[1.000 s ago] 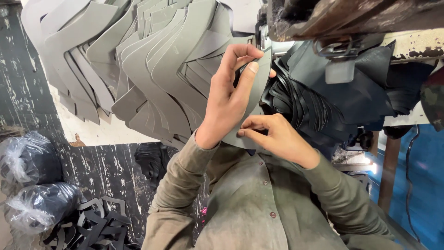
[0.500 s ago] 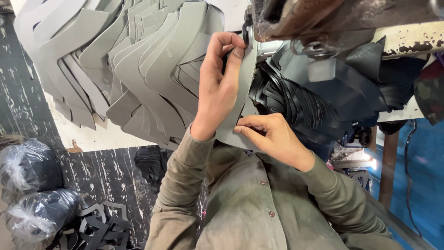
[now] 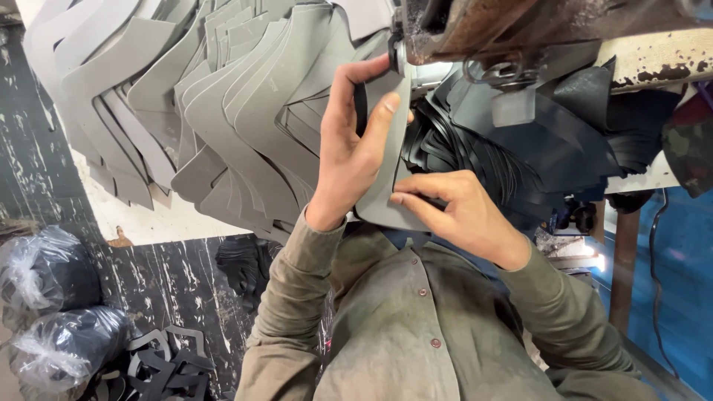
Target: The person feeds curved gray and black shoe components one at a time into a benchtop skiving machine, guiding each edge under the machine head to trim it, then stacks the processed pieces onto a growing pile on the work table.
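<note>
1. One grey strip (image 3: 386,160) is what I have in both hands; it stands nearly upright at centre frame, its top end right under the rusty machine (image 3: 505,26).
2. My left hand (image 3: 353,148) is closed round the strip's upper part, thumb along its front edge, fingers curled behind it up near the machine's metal foot.
3. My right hand (image 3: 460,212) pinches the strip's lower end, fingertips pressed to its face, just right of the left wrist.
4. Just right of the strip, touching it from behind, lies a heap of black pieces (image 3: 520,141), fanned out on the bench.
5. To the left a big fan of grey pieces (image 3: 215,111) overlaps in layers, reaching to the left hand.
6. Both stacks rest on a pale bench (image 3: 134,215) with a worn edge.
7. Near me are my olive sleeves and buttoned shirt (image 3: 416,327).
8. Far left on the dark floor sit two plastic bags (image 3: 52,312), with black offcuts (image 3: 160,360) beside them.
</note>
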